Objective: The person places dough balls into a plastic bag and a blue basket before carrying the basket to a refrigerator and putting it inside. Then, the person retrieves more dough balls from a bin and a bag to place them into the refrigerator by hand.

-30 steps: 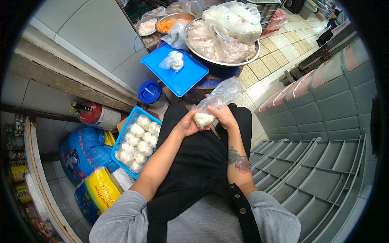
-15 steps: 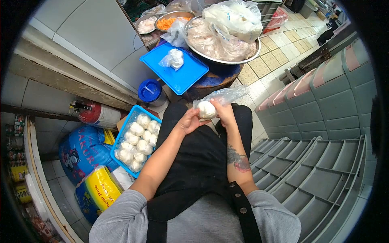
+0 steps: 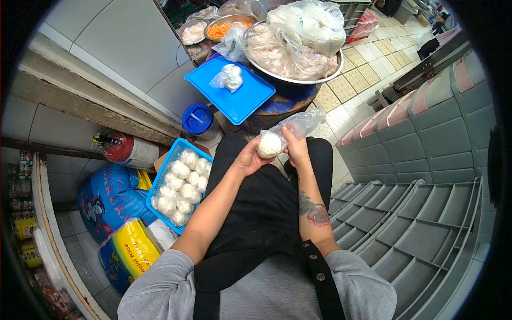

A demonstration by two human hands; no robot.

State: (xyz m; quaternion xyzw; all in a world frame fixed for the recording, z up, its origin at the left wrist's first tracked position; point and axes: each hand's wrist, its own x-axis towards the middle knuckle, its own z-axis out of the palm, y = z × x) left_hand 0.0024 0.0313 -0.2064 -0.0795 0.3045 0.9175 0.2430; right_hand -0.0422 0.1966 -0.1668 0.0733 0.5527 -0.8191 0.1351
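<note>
Over my lap, both hands hold a clear plastic bag (image 3: 308,122) with a white, round, dough-like lump (image 3: 270,144) at its bottom. My left hand (image 3: 249,158) cups the lump from the left, fingers curled beneath it. Higher up, my right hand (image 3: 296,146) grips the bag's neck, and the loose end sticks out beyond it to the upper right. Beside my left thigh, a blue basket (image 3: 151,198) holds several similar bagged white lumps (image 3: 189,193). Ahead, another bagged portion (image 3: 232,78) rests on a flat blue lid or tray (image 3: 238,110).
A wide metal basin (image 3: 298,81) of bagged pale food stands ahead, near a bowl of orange shreds (image 3: 224,31). To the left are a lidded blue tub (image 3: 197,120), a fire extinguisher (image 3: 130,151) and rice sacks (image 3: 133,248). Grey plastic crates (image 3: 405,229) line the right.
The white lump has turned slightly and sits a little lower left. My right hand has closed around the bag's neck, and the loose end has bunched up and swung upward.
</note>
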